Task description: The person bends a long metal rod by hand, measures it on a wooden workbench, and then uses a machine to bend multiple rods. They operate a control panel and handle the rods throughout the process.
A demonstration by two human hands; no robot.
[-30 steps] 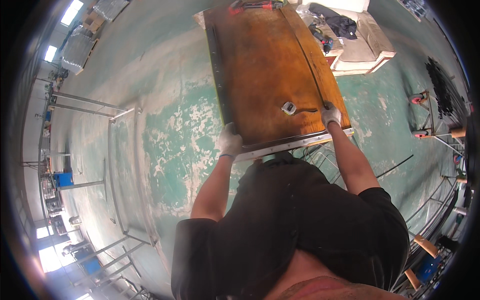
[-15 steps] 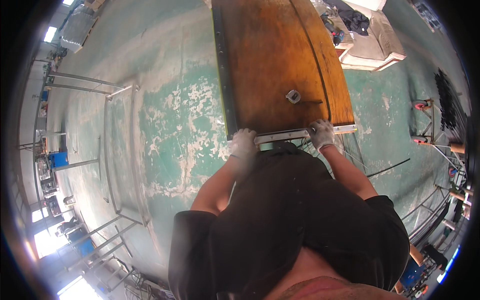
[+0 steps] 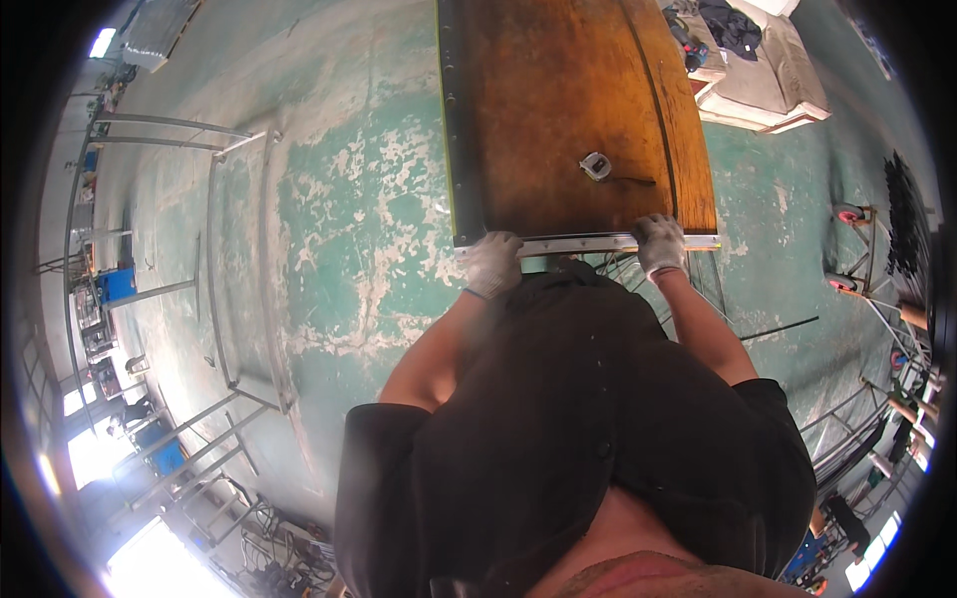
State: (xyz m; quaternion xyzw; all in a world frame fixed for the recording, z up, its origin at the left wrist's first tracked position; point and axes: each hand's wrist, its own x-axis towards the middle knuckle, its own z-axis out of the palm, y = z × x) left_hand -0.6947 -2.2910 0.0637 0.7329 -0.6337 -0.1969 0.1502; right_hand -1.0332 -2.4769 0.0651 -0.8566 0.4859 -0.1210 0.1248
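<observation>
My left hand [image 3: 495, 263], in a pale work glove, curls its fingers over the near left corner of a worn brown wooden tabletop [image 3: 558, 90]. Along that near edge runs a silvery metal strip [image 3: 578, 243] with small holes or fasteners. Toward its right end, my right hand [image 3: 659, 245], gloved too, wraps over the strip. A small silver tape measure [image 3: 595, 166] lies on the wood beyond my hands, beside a thin dark piece [image 3: 634, 181]. The undersides of the hands' grips are hidden.
A dark strip with a yellow border [image 3: 461, 130] lines the table's left side. Beyond the right side sits a beige sofa [image 3: 763, 95] with a power tool [image 3: 690, 48] and dark cloth [image 3: 733, 30]. Metal frames [image 3: 212, 249] stand left; a red-wheeled cart [image 3: 849, 214] stands right.
The view has shifted, so the table, tape measure and both hands appear higher and slightly farther right. Both hands stay on the near edge.
</observation>
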